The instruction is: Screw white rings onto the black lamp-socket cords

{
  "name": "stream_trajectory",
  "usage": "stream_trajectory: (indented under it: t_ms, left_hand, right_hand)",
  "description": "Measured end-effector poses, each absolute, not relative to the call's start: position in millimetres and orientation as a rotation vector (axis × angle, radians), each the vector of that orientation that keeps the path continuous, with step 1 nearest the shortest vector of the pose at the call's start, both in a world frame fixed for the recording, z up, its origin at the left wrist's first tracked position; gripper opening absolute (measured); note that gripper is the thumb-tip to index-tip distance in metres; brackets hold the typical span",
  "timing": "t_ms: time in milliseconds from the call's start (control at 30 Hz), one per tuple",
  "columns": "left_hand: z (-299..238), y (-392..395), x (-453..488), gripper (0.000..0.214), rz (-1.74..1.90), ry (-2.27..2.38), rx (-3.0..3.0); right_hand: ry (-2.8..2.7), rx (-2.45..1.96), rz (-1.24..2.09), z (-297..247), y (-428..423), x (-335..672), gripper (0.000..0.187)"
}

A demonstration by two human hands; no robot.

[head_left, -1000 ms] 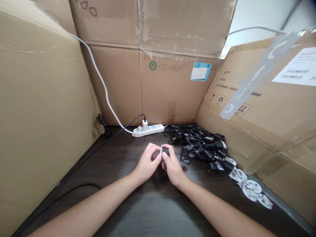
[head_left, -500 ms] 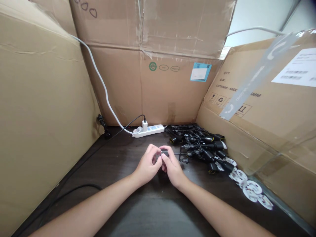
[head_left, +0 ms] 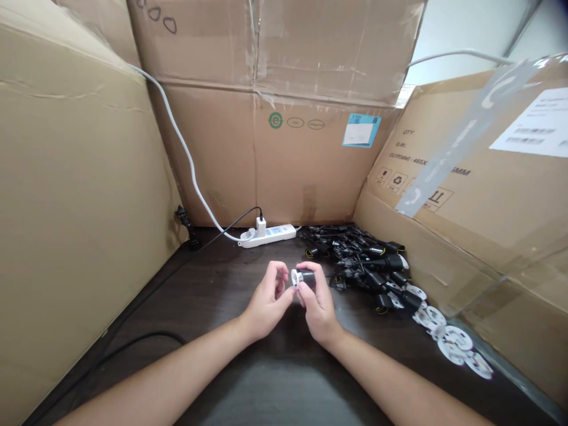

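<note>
Black cylindrical connector (head_left: pixel 307 277) with white end, between both hands (head_left: pixel 270 300) (head_left: pixel 318 306)

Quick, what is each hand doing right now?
Left hand: curled, beside the part; cannot tell if it grips.
Right hand: closed, holding a black connector with a white end.

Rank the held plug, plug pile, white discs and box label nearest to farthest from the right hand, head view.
1. Held plug: in its fingers.
2. Plug pile: just right.
3. White discs: farther right.
4. Box label: far upper right.
</note>
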State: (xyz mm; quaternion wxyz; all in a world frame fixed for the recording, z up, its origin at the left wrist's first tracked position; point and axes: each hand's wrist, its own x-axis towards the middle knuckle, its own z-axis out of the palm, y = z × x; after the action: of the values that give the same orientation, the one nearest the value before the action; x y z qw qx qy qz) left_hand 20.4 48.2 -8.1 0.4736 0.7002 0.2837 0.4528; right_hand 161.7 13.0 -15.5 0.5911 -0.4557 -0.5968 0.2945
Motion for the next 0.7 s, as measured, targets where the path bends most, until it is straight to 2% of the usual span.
stream_trajectory:
  t_ms: [167,333,700]
  left_hand:
    - [-7.6,51.2,22.1,0.030,0.973,0.540,1.525]
    - [-16.3,57.4,24.8,0.036,1.012,0.619,1.571]
    - [-10.2,54.3,20.5,0.032,1.094,0.833,1.827]
  right_hand:
    - [-1.431,-1.005,0.652,-17.8,11.8,161.1,0.027]
    - [-1.485,-0.978,0.664,-15.2,12.7,160.0,0.026]
    - [-1.444,-0.963,0.719,-17.2,16.1,160.8,0.029]
